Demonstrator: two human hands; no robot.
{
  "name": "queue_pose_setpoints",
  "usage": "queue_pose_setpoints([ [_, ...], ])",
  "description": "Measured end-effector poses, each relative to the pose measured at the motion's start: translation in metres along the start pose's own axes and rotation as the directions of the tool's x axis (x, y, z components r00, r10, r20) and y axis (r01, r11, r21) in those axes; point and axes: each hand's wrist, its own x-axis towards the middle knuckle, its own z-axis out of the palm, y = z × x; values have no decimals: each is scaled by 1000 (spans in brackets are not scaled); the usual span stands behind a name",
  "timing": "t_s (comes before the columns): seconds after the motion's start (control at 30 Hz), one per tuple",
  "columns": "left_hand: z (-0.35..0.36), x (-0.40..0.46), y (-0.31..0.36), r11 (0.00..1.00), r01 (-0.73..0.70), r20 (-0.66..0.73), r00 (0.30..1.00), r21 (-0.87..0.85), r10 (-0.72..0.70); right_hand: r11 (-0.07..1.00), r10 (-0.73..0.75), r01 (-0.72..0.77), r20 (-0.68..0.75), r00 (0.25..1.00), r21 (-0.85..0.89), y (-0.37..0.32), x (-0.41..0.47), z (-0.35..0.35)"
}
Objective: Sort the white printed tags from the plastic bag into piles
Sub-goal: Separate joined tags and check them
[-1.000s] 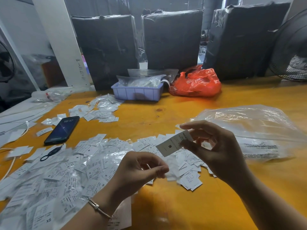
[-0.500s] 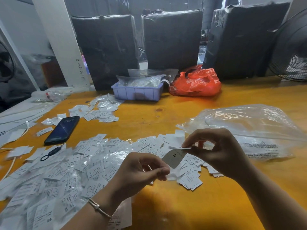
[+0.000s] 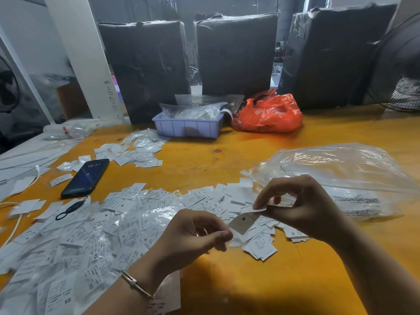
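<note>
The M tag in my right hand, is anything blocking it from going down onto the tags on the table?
Nothing visible does. The right hand pinches the M tag just above the loose tags; the left hand is beside it.

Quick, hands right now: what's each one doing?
Left hand: pinches a clear plastic sleeve by its edge.
Right hand: pinches the white tag marked M.

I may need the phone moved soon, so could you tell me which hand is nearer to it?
Left. The left hand is to the right of the phone, nearer the camera; the right hand is farther right.
</note>
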Motion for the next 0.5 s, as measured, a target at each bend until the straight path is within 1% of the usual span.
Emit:
queue_pose_setpoints([
  [0.23, 2, 1, -1, 999, -6, 48, 999, 33, 5, 998, 60, -60, 129, 990, -5, 1, -1, 11],
  [0.33, 3, 1, -1, 1000, -4, 45, 999, 22, 3, 994, 106, -105, 152, 983, -10, 0, -2, 22],
  [0.4, 2, 2, -3, 1000, 9, 15, 1000, 7, -9, 989, 144, -145, 105, 984, 5, 0, -1, 26],
  [0.5, 1, 3, -7, 999, 44, -22, 999, -21, -45, 984, 166, -163, -41, 985, 68, 1, 0, 23],
])
